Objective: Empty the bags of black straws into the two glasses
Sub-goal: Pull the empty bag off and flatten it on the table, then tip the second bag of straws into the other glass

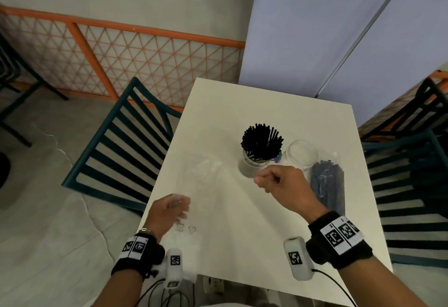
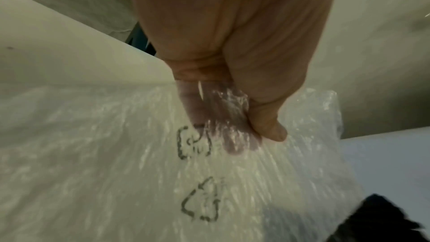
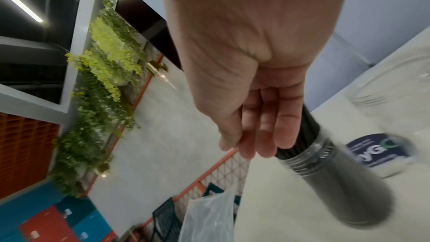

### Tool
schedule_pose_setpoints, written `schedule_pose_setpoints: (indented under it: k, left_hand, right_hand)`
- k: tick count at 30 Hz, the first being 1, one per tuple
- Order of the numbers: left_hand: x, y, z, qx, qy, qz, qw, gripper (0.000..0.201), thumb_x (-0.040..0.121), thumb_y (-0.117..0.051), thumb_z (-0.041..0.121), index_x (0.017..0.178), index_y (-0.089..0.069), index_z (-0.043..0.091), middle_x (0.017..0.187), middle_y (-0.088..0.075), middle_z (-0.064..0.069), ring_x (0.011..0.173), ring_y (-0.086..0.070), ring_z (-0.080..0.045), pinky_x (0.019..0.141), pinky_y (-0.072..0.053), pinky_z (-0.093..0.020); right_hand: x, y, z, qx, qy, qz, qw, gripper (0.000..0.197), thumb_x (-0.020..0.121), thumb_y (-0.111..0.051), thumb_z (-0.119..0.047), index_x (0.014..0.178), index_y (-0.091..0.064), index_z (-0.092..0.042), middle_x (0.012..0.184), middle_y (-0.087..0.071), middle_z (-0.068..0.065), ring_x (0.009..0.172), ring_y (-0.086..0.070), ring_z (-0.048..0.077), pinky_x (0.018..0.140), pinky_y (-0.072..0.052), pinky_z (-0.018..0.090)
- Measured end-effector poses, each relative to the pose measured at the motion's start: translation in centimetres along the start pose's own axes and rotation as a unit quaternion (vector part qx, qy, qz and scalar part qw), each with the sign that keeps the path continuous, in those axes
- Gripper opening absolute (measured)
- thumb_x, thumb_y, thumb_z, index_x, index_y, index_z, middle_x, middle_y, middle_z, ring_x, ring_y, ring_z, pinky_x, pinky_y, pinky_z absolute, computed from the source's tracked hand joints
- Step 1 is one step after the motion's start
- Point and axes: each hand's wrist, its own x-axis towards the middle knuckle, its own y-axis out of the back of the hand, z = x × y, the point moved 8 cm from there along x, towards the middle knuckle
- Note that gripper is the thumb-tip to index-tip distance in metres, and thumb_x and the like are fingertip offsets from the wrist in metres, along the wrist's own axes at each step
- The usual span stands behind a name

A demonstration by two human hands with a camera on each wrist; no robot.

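Observation:
On the white table (image 1: pixel 242 234) a glass (image 1: pixel 252 166) stands full of loose black straws (image 1: pixel 263 142). An empty glass (image 1: pixel 301 154) stands just to its right. A full bag of black straws (image 1: pixel 328 185) lies beside that, at the table's right edge. My left hand (image 1: pixel 177 207) pinches an empty clear bag (image 1: pixel 201 176) over the table's left side. In the left wrist view the thumb of the left hand (image 2: pixel 244 135) lies on top of the empty bag (image 2: pixel 116 172) and the fingers show through it. My right hand (image 1: pixel 263 180) hovers curled in front of the filled glass (image 3: pixel 337 181). The right hand (image 3: pixel 246 146) holds nothing that I can see.
A teal slatted chair (image 1: pixel 121 137) stands at the table's left and another chair (image 1: pixel 412 197) at its right. A round printed sticker (image 3: pixel 381 150) lies between the glasses. A grey-blue partition (image 1: pixel 339 28) rises behind the table, and an orange lattice fence (image 1: pixel 145 64) runs along the wall.

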Motion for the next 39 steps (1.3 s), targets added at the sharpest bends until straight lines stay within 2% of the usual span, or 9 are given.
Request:
schedule_pose_setpoints:
  k: [4, 7, 9, 14, 23, 26, 30, 34, 39]
  left_hand:
    - [5.1, -0.1, -1.2, 0.070, 0.032, 0.035, 0.996, 0.033, 0.089, -0.086, 0.031, 0.111, -0.077, 0.007, 0.105, -0.080, -0.020, 0.068, -0.071, -0.022, 0.065, -0.059, -0.031]
    - [7.8, -0.8, -1.7, 0.204, 0.050, 0.067, 0.975, 0.070, 0.080, -0.092, 0.036, 0.136, -0.063, 0.007, 0.131, -0.070, -0.015, 0.115, -0.069, -0.036, 0.102, -0.057, -0.049]
    - [7.6, -1.7, -1.0, 0.284, 0.011, 0.111, 0.952, 0.079, 0.076, -0.094, 0.027, 0.142, -0.055, 0.008, 0.143, -0.058, -0.018, 0.132, -0.055, -0.041, 0.112, -0.047, -0.052]
    - [5.5, -5.9, -2.0, 0.441, -0.044, 0.083, 0.893, 0.057, 0.080, -0.087, 0.034, 0.129, -0.064, 0.019, 0.133, -0.055, -0.017, 0.126, -0.053, -0.039, 0.106, -0.046, -0.051]
    - [4.5, -6.9, -2.3, 0.396, 0.001, 0.093, 0.914, 0.039, 0.092, -0.078, 0.033, 0.125, -0.066, 0.017, 0.133, -0.052, -0.018, 0.124, -0.057, -0.040, 0.102, -0.052, -0.052]
    - [2.9, -8.2, -0.7, 0.336, -0.016, 0.085, 0.938, 0.025, 0.092, -0.079, 0.027, 0.113, -0.069, 0.018, 0.117, -0.063, -0.010, 0.099, -0.065, -0.028, 0.095, -0.052, -0.041]
    - [0.0, -14.4, 1.1, 0.315, -0.028, -0.029, 0.948, 0.012, 0.089, -0.083, 0.030, 0.095, -0.074, 0.028, 0.087, -0.076, 0.004, 0.087, -0.073, -0.020, 0.083, -0.056, -0.033]
    - [-2.5, -23.2, 2.7, 0.291, -0.038, -0.154, 0.944, 0.021, 0.086, -0.086, 0.041, 0.100, -0.073, 0.031, 0.088, -0.077, 0.007, 0.078, -0.070, -0.006, 0.069, -0.050, -0.015]
    - [-4.9, -33.8, 5.4, 0.178, -0.035, -0.259, 0.949, 0.073, 0.063, -0.093, 0.058, 0.125, -0.065, 0.034, 0.116, -0.076, 0.011, 0.109, -0.071, -0.001, 0.089, -0.054, -0.017]
  right_hand:
    - [-0.8, 0.8, 5.3, -0.037, -0.069, -0.001, 0.997, 0.006, 0.089, -0.083, -0.029, 0.093, -0.080, -0.025, 0.084, -0.078, -0.008, 0.077, -0.071, 0.009, 0.073, -0.055, 0.021]
    - [-2.1, 1.7, 9.8, -0.066, -0.128, 0.013, 0.990, 0.016, 0.089, -0.083, -0.030, 0.101, -0.077, -0.021, 0.084, -0.073, -0.013, 0.078, -0.067, 0.003, 0.066, -0.045, 0.012]
    - [-3.4, 2.8, 12.9, -0.089, -0.180, 0.036, 0.979, 0.022, 0.090, -0.082, -0.032, 0.107, -0.074, -0.021, 0.092, -0.070, -0.012, 0.095, -0.070, 0.013, 0.074, -0.043, 0.017]
    - [-6.5, 6.3, 20.6, -0.112, -0.301, 0.138, 0.937, 0.070, 0.081, -0.087, -0.043, 0.138, -0.061, -0.011, 0.132, -0.067, 0.010, 0.122, -0.063, 0.031, 0.100, -0.051, 0.037]
    - [-4.0, 8.1, 27.1, -0.084, -0.398, 0.181, 0.895, 0.133, 0.061, -0.093, -0.063, 0.156, -0.025, 0.001, 0.152, -0.046, 0.024, 0.141, -0.046, 0.044, 0.115, -0.043, 0.056]
    - [-2.7, 7.9, 29.6, -0.046, -0.423, 0.163, 0.890, 0.129, 0.054, -0.097, -0.062, 0.146, -0.033, 0.002, 0.142, -0.052, 0.021, 0.134, -0.052, 0.043, 0.110, -0.049, 0.053]
    - [-2.0, 7.5, 32.0, 0.084, -0.409, 0.139, 0.898, 0.100, 0.046, -0.100, -0.051, 0.123, -0.061, 0.000, 0.114, -0.072, 0.013, 0.104, -0.071, 0.035, 0.092, -0.063, 0.046]
    - [-4.3, 7.5, 32.6, 0.244, -0.368, 0.134, 0.887, 0.065, 0.059, -0.100, -0.019, 0.115, -0.072, -0.001, 0.098, -0.079, 0.013, 0.088, -0.077, 0.032, 0.083, -0.067, 0.046]
    - [-8.9, 8.7, 29.0, 0.367, -0.239, 0.079, 0.896, 0.067, 0.069, -0.096, -0.003, 0.127, -0.064, -0.011, 0.107, -0.081, 0.012, 0.093, -0.080, 0.032, 0.078, -0.067, 0.045]
